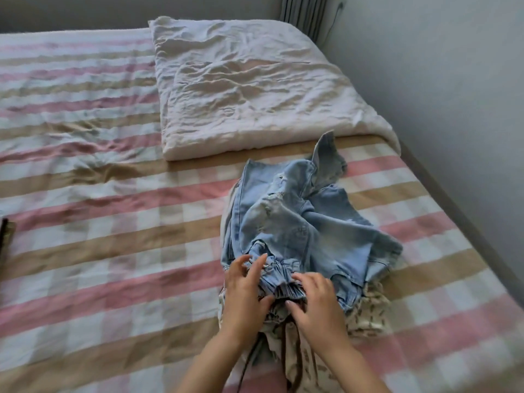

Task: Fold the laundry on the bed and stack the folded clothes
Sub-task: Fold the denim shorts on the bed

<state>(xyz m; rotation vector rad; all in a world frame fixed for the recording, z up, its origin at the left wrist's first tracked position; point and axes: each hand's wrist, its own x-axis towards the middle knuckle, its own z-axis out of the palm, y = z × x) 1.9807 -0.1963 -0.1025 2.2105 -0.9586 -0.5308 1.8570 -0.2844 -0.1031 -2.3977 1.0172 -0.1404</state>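
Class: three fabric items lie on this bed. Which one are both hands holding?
The light-blue denim garment, held at its gathered waistband by left hand and right hand. The cream patterned garment lies beneath; the white quilt lies apart.

A crumpled light-blue denim garment (297,222) lies heaped atop a cream patterned garment (368,313) on the bed (113,251).
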